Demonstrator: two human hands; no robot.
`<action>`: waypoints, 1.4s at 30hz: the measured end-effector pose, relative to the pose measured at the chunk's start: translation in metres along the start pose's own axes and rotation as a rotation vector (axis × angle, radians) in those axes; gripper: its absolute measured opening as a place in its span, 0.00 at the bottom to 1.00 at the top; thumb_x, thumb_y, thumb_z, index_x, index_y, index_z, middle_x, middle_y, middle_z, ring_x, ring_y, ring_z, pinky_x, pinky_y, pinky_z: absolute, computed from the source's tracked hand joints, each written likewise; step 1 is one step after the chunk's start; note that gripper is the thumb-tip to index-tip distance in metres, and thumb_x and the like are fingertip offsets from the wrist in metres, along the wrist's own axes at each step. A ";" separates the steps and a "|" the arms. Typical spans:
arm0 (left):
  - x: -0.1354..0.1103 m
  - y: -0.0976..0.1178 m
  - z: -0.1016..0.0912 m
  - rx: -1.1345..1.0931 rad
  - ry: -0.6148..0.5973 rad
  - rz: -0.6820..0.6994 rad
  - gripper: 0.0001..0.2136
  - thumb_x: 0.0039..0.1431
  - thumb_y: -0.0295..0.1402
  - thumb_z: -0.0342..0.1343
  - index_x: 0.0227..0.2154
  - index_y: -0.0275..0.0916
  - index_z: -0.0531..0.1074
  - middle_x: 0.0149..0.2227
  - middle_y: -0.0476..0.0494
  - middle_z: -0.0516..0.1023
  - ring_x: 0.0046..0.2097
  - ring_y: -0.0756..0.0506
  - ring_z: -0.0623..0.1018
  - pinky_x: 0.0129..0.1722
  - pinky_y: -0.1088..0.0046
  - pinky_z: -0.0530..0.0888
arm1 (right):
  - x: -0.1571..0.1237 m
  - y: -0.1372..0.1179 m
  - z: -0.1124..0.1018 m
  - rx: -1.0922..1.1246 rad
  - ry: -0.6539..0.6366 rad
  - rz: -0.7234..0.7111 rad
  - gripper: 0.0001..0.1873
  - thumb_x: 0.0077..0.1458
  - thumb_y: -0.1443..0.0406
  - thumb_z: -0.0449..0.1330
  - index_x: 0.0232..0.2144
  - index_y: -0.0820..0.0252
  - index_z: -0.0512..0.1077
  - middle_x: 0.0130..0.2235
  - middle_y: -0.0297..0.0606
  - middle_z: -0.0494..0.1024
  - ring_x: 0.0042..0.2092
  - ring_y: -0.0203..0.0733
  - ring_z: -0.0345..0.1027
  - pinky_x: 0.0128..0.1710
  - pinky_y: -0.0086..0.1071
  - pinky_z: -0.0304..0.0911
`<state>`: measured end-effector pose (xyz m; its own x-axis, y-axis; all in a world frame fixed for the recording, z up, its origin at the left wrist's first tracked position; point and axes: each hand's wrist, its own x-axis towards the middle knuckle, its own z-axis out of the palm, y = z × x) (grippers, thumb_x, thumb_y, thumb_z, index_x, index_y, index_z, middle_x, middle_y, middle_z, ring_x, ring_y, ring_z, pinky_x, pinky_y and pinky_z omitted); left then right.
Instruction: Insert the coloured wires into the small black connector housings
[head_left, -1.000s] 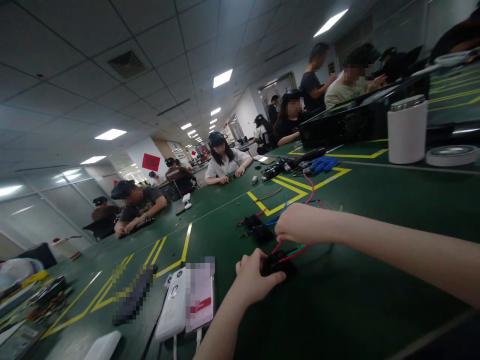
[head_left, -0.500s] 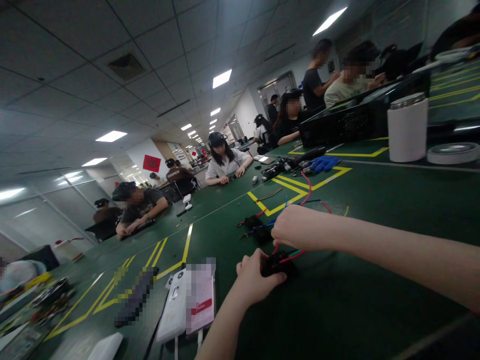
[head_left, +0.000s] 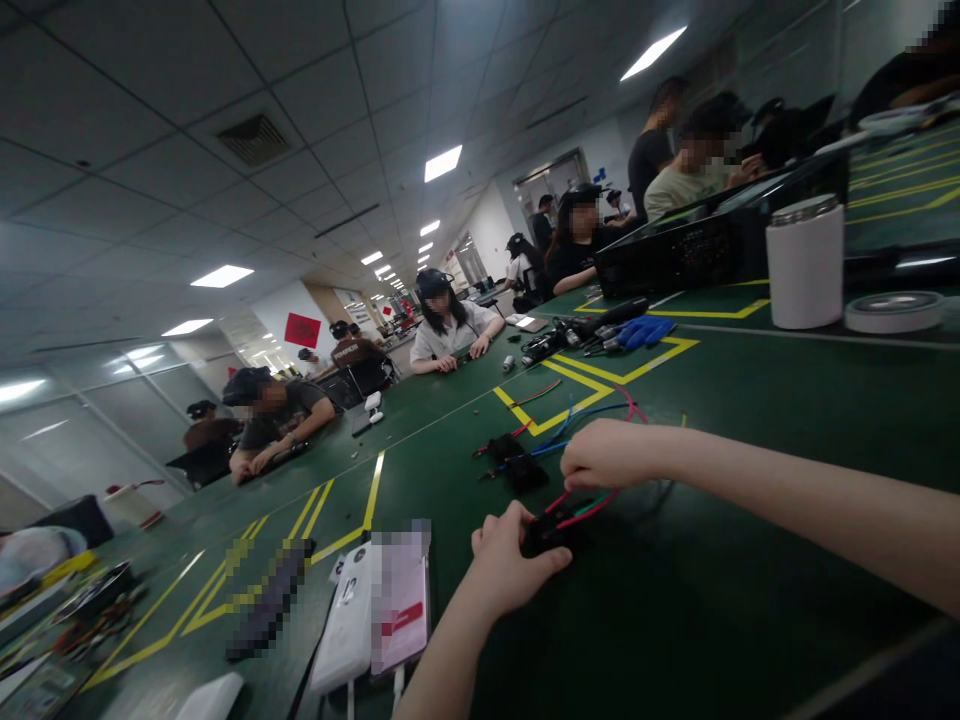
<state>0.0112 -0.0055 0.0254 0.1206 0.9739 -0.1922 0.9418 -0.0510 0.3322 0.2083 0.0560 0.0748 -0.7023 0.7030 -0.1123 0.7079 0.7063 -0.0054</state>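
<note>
My left hand (head_left: 511, 558) grips a small black block (head_left: 551, 532) on the green table, thumb on the near side and fingers on the far side. Red and green wires (head_left: 589, 510) run from the block toward the right. Just above it, my right hand (head_left: 600, 455) is closed in a pinch on a red wire (head_left: 556, 500), though its fingertips are partly hidden. Behind my hands lies a second black block (head_left: 517, 462) with red and blue wires attached. A loop of red wire (head_left: 634, 400) rises beyond my right hand.
Blue-handled tools (head_left: 637, 332) lie farther back. At the right stand a white cup (head_left: 806, 265) and a roll of tape (head_left: 892, 312). A white power bank (head_left: 343, 620) and a pink phone (head_left: 401, 620) with cables lie left of my left arm. Several people sit around the table.
My right hand has shifted slightly right and down, and the red wire loop behind it has moved. My left hand keeps its hold on the black block.
</note>
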 end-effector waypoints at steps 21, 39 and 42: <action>0.003 -0.002 0.003 0.029 0.007 0.012 0.21 0.49 0.52 0.55 0.42 0.45 0.63 0.39 0.46 0.67 0.44 0.41 0.67 0.43 0.67 0.63 | -0.004 -0.015 -0.014 -0.097 0.088 -0.033 0.16 0.58 0.59 0.51 0.36 0.60 0.77 0.34 0.44 0.78 0.37 0.45 0.70 0.32 0.33 0.56; 0.003 -0.002 0.003 0.026 0.000 0.009 0.22 0.49 0.53 0.55 0.41 0.46 0.63 0.41 0.46 0.67 0.44 0.41 0.67 0.43 0.67 0.64 | -0.004 -0.010 -0.012 -0.122 0.068 -0.028 0.15 0.58 0.60 0.52 0.33 0.59 0.77 0.33 0.44 0.78 0.35 0.45 0.70 0.29 0.33 0.54; 0.003 -0.002 0.004 0.018 0.006 0.017 0.22 0.48 0.52 0.55 0.42 0.46 0.63 0.41 0.45 0.67 0.44 0.40 0.67 0.43 0.66 0.64 | -0.009 -0.026 -0.028 -0.197 0.107 -0.072 0.15 0.58 0.61 0.53 0.34 0.61 0.77 0.32 0.46 0.78 0.35 0.46 0.71 0.31 0.33 0.55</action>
<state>0.0109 -0.0033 0.0209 0.1352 0.9741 -0.1815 0.9453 -0.0719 0.3183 0.1943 0.0337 0.1034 -0.7616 0.6479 -0.0122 0.6350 0.7499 0.1858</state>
